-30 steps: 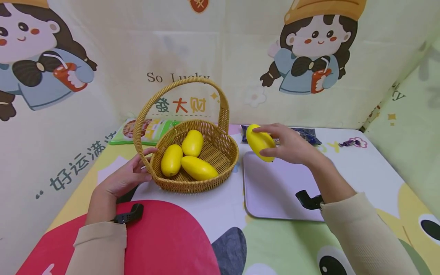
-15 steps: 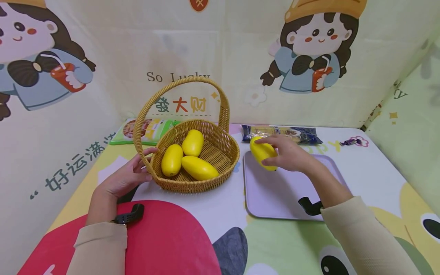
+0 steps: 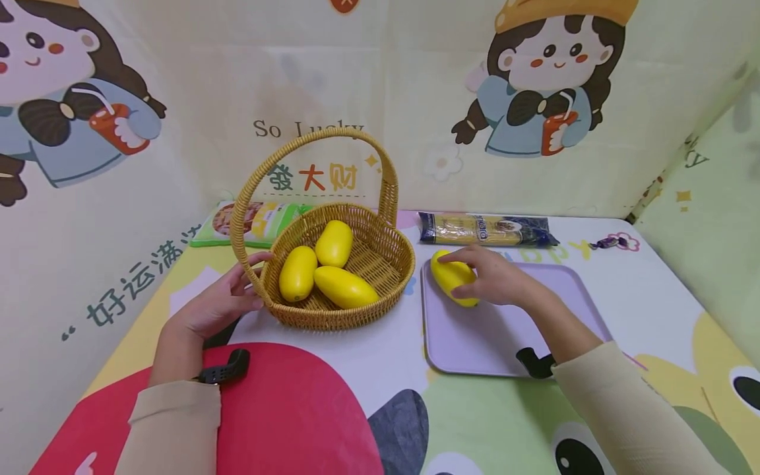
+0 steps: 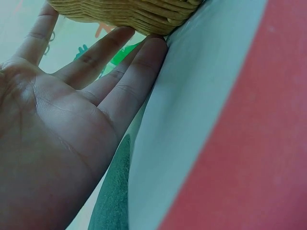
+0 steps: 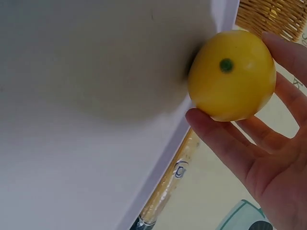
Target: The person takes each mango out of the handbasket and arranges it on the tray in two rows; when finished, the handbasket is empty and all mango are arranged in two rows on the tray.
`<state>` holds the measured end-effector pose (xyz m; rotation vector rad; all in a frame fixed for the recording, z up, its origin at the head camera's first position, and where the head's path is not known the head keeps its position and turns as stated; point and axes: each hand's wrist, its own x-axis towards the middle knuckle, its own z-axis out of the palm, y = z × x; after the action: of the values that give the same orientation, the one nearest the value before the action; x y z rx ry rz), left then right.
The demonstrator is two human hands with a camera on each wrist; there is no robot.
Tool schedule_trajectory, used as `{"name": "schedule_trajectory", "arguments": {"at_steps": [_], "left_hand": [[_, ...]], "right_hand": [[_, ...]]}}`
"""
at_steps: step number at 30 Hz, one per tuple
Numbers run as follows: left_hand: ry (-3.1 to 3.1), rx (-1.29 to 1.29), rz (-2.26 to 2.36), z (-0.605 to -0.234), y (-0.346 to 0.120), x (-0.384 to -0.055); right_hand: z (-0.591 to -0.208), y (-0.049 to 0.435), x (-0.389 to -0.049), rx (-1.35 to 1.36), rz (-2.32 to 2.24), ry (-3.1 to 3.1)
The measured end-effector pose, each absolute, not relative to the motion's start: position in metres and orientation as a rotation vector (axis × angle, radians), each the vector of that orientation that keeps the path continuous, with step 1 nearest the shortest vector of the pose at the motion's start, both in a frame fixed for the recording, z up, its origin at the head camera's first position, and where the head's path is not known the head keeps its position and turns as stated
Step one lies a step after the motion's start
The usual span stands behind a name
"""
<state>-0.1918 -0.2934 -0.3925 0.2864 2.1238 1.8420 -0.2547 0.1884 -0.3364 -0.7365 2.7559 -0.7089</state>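
My right hand (image 3: 499,277) grips a yellow mango (image 3: 450,276) between thumb and fingers, low over the left part of a lilac tray (image 3: 510,343). In the right wrist view the mango (image 5: 235,76) shows its green-spotted end, with the fingertips around its sides. My left hand (image 3: 216,297) touches the left side of a woven basket (image 3: 332,321) with a tall handle; in the left wrist view its extended fingers (image 4: 129,86) meet the wicker. Inside the basket lie three more mangoes, one behind (image 3: 334,243), one left (image 3: 297,274) and one in front (image 3: 346,287).
Behind the tray lies a long pack of pasta (image 3: 487,229). A green food bag (image 3: 237,224) is behind the basket at left, and a small purple-wrapped item (image 3: 604,243) sits at far right. A printed cloth wall (image 3: 404,99) rises along the back edge.
My right hand has lowered the mango from above the tray's back edge down toward its left part, uncovering the pasta pack. The left hand and basket have stayed in place.
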Motion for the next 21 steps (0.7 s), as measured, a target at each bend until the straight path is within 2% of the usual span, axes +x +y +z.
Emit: {"name": "schedule_trajectory", "arguments": {"at_steps": [21], "left_hand": [[2.100,0.299,1.858,-0.3918,-0.2922,-0.1905]], "right_hand": [[-0.3360,0.1823,-0.2528,-0.806,-0.604,2.760]]}}
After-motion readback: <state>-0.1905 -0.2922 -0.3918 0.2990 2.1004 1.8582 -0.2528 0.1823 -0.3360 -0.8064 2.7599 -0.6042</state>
